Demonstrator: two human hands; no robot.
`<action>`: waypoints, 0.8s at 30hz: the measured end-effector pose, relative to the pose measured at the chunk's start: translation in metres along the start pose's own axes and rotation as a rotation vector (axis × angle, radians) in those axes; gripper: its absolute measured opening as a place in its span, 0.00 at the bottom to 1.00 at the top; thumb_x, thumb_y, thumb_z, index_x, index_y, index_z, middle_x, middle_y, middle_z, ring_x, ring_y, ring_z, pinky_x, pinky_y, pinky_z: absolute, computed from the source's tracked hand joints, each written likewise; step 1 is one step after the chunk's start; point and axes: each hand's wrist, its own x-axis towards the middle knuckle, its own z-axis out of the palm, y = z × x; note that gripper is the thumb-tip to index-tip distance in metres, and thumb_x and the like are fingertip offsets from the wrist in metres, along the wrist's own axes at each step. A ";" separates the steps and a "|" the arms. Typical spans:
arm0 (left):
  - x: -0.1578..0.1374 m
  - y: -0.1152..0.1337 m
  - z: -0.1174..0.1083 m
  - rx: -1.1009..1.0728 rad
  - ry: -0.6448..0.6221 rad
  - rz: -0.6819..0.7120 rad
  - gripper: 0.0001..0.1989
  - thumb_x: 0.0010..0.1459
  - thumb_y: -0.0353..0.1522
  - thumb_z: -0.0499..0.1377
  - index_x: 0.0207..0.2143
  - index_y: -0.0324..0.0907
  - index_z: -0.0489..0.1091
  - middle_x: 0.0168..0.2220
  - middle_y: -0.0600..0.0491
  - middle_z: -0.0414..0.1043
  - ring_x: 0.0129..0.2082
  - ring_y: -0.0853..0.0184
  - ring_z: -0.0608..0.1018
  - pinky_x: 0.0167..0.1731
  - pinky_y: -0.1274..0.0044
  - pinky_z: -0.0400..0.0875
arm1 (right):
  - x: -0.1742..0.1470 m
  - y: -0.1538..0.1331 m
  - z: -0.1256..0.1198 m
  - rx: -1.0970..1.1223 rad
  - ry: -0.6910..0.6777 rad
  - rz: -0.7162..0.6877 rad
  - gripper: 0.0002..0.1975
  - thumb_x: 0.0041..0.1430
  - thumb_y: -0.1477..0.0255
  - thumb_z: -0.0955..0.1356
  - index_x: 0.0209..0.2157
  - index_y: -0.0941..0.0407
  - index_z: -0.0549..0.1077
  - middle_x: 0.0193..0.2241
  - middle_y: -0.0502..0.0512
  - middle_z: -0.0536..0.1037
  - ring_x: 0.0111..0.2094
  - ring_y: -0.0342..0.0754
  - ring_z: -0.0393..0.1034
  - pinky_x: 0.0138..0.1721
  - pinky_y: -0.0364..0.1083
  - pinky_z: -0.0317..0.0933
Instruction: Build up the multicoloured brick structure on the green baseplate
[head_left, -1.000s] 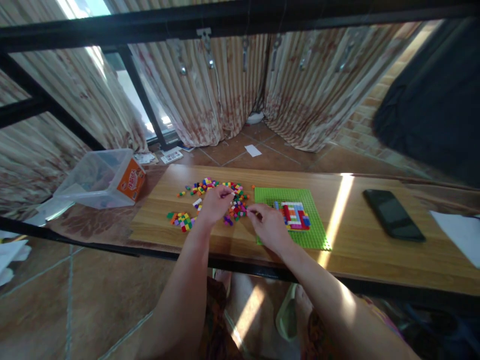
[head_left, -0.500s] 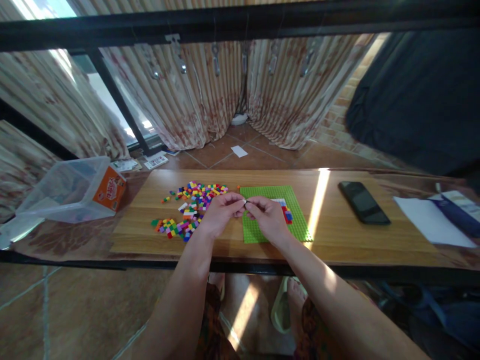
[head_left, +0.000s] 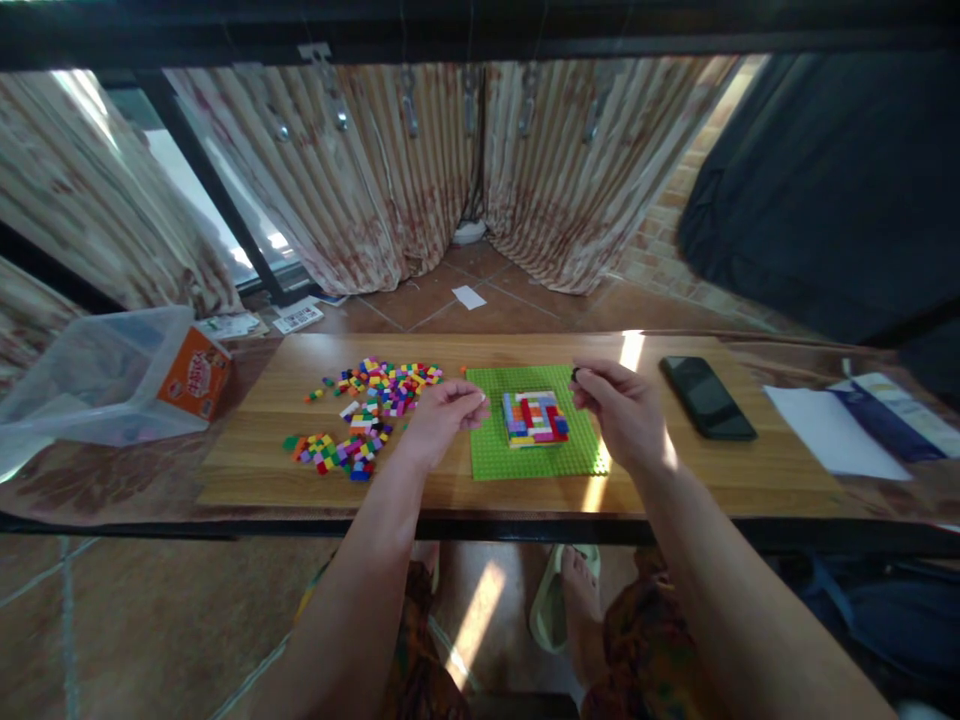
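A green baseplate (head_left: 491, 462) lies on the wooden board, and a low block of many-coloured building bricks (head_left: 536, 418) is stuck near its middle. To the left of the plate, my left hand (head_left: 448, 415) is closed in a pinch; a pale spot shows at its fingertips, too small to name. At the plate's right side my right hand (head_left: 621, 405) is raised, with thumb and finger closed on a small black brick (head_left: 575, 375). Beyond my left hand spreads a pile of loose bricks (head_left: 326, 455) in mixed colours.
A clear plastic box (head_left: 120, 400) with an orange label stands at the far left. To the right of the plate lie a black phone (head_left: 707, 398) and white paper (head_left: 832, 435). One orange brick (head_left: 463, 371) sits by the plate's back left corner.
My hands were together over the plate's left part, fingertips meeting at a black piece. They have parted; my right hand went right with the black brick, uncovering the brick block.
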 end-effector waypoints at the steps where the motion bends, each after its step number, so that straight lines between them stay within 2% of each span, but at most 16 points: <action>1: 0.001 -0.001 0.002 0.024 -0.012 0.003 0.08 0.48 0.31 0.67 0.29 0.37 0.72 0.27 0.54 0.75 0.25 0.74 0.76 0.28 0.81 0.69 | 0.002 0.000 -0.006 -0.016 0.009 0.014 0.11 0.48 0.67 0.74 0.35 0.55 0.79 0.23 0.48 0.76 0.21 0.38 0.66 0.24 0.41 0.63; 5: 0.005 -0.010 0.012 0.111 -0.056 0.025 0.06 0.48 0.29 0.65 0.28 0.37 0.71 0.22 0.57 0.71 0.21 0.76 0.72 0.25 0.81 0.66 | 0.002 0.004 -0.018 -0.101 -0.006 0.053 0.12 0.46 0.67 0.75 0.34 0.57 0.79 0.24 0.51 0.79 0.23 0.41 0.70 0.26 0.43 0.66; 9: 0.009 -0.017 0.020 0.210 -0.095 0.074 0.03 0.48 0.28 0.62 0.29 0.37 0.73 0.21 0.58 0.70 0.20 0.76 0.69 0.23 0.81 0.61 | -0.003 0.008 -0.016 -0.200 -0.088 0.022 0.10 0.48 0.67 0.73 0.32 0.57 0.77 0.24 0.51 0.79 0.25 0.43 0.72 0.29 0.45 0.68; 13: 0.011 -0.021 0.022 0.306 -0.093 0.111 0.05 0.48 0.27 0.60 0.30 0.37 0.75 0.22 0.57 0.71 0.20 0.75 0.67 0.23 0.80 0.59 | -0.007 0.016 -0.007 -0.424 -0.196 -0.071 0.08 0.53 0.66 0.70 0.33 0.55 0.77 0.30 0.53 0.80 0.32 0.47 0.74 0.37 0.49 0.68; 18: 0.016 -0.029 0.021 0.363 -0.061 0.117 0.11 0.50 0.27 0.58 0.36 0.38 0.78 0.20 0.59 0.68 0.19 0.74 0.66 0.23 0.80 0.58 | -0.003 0.031 0.015 -0.602 -0.209 -0.235 0.06 0.54 0.67 0.70 0.33 0.51 0.80 0.43 0.55 0.79 0.48 0.53 0.71 0.54 0.56 0.62; 21: 0.019 -0.032 0.019 0.429 -0.078 0.135 0.14 0.51 0.27 0.57 0.39 0.39 0.79 0.20 0.58 0.70 0.19 0.73 0.66 0.24 0.80 0.59 | 0.000 0.040 0.024 -0.669 -0.196 -0.240 0.05 0.54 0.68 0.71 0.32 0.51 0.81 0.46 0.58 0.77 0.51 0.55 0.68 0.56 0.59 0.60; 24: 0.020 -0.034 0.019 0.500 -0.083 0.173 0.16 0.52 0.27 0.57 0.42 0.39 0.80 0.22 0.56 0.73 0.21 0.71 0.68 0.27 0.79 0.62 | 0.003 0.049 0.025 -0.694 -0.182 -0.189 0.05 0.52 0.69 0.72 0.32 0.50 0.82 0.45 0.58 0.76 0.51 0.56 0.68 0.55 0.60 0.60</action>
